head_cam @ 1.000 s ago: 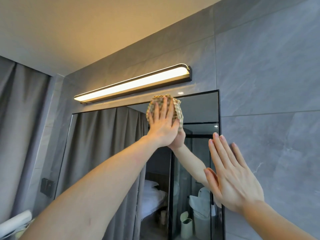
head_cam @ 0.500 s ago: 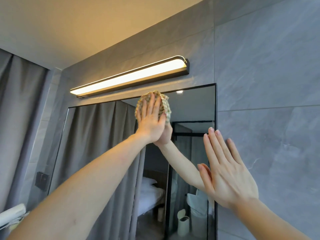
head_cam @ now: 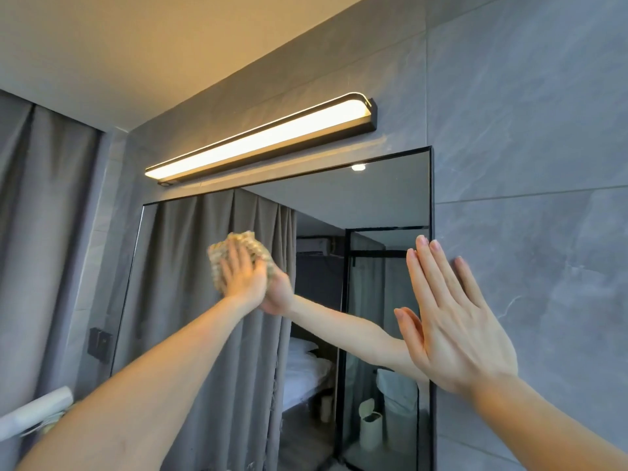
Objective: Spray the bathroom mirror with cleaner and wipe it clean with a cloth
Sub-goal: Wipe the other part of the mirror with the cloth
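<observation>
A black-framed mirror (head_cam: 384,198) hangs on the grey tiled wall. My left hand (head_cam: 242,273) presses a crumpled beige waffle-weave cloth (head_cam: 217,254) flat against the glass in the mirror's upper middle; both are motion-blurred. My right hand (head_cam: 452,321) lies flat and empty with fingers spread, over the mirror's right frame edge and the wall tile. The mirror reflects my arm, grey curtains, a bed and a glass partition. No spray bottle is in view.
A lit bar lamp (head_cam: 261,141) is mounted just above the mirror's top edge. A grey curtain (head_cam: 40,232) hangs at the left. A dark wall switch (head_cam: 99,342) sits left of the mirror. A white roll (head_cam: 34,411) pokes in at the lower left.
My left hand has carried the cloth down and to the left, away from the mirror's top edge. My right hand has stayed on the right frame edge.
</observation>
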{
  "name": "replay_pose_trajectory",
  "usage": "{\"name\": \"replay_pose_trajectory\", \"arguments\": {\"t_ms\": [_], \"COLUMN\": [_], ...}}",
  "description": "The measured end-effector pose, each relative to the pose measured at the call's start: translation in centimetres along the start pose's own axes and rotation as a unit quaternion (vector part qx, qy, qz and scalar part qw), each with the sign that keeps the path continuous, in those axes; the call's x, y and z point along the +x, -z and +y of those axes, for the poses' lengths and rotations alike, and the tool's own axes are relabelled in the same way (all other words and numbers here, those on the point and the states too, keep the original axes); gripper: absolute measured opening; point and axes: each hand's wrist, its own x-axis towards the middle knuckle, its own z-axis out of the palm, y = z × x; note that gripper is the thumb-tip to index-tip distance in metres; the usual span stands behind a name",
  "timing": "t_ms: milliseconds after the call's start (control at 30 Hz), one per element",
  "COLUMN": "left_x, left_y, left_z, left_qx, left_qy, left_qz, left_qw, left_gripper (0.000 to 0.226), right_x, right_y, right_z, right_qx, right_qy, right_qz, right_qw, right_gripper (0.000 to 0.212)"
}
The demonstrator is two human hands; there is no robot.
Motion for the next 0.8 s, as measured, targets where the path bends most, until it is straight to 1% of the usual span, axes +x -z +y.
{"name": "replay_pose_trajectory", "arguments": {"t_ms": [33, 100, 200, 267, 333, 400, 467, 533, 600, 633, 700, 800], "left_x": [-0.9, -3.2, -7.1, -9.3, -10.2, -9.5, -7.4, -4.8, -2.0, -0.8, 0.1, -1.4], "left_y": [-0.7, -1.7, -3.1, -3.8, -4.1, -3.9, -3.4, -2.8, -1.8, -1.3, -0.3, -0.9], "left_z": [1.6, 5.8, 11.9, 14.3, 14.7, 13.5, 10.6, 6.1, 0.4, -2.5, -8.3, -14.9], "left_qx": [0.024, 0.055, 0.09, 0.121, 0.127, 0.129, 0.123, 0.1, 0.07, 0.06, 0.036, 0.005], "left_qy": [-0.064, -0.186, -0.328, -0.376, -0.391, -0.394, -0.348, -0.259, -0.16, -0.116, -0.021, 0.137], "left_qz": [0.011, 0.015, -0.016, -0.034, -0.032, -0.019, 0.001, 0.019, -0.001, -0.016, -0.045, -0.07], "left_qw": [0.998, 0.981, 0.94, 0.918, 0.911, 0.91, 0.929, 0.96, 0.985, 0.991, 0.998, 0.988], "left_gripper": [0.07, 0.073, 0.075, 0.074, 0.073, 0.072, 0.07, 0.068, 0.07, 0.071, 0.073, 0.073], "right_x": [0.0, 0.0, 0.0, 0.1, -0.3, -1.3, -2.4, -3.1, -3.2, -3.2, -3.2, -3.2], "right_y": [0.0, 0.0, 0.0, 0.0, -0.2, -0.3, -0.4, -0.7, -1.1, -1.2, -1.2, -1.0], "right_z": [0.0, -0.1, 0.0, 0.1, -0.2, -0.9, -1.5, -1.8, -1.9, -1.9, -1.9, -1.9], "right_qx": [-0.001, -0.004, -0.015, -0.015, -0.008, 0.001, 0.008, 0.013, 0.012, 0.011, 0.01, 0.006], "right_qy": [-0.002, -0.004, -0.001, 0.0, -0.013, -0.041, -0.059, -0.065, -0.065, -0.064, -0.065, -0.07], "right_qz": [-0.001, -0.004, -0.015, -0.017, -0.012, -0.006, 0.0, 0.003, 0.007, 0.01, 0.011, 0.007], "right_qw": [1.0, 1.0, 1.0, 1.0, 1.0, 0.999, 0.998, 0.998, 0.998, 0.998, 0.998, 0.997], "right_gripper": [0.078, 0.079, 0.082, 0.083, 0.082, 0.081, 0.079, 0.078, 0.079, 0.079, 0.079, 0.079]}}
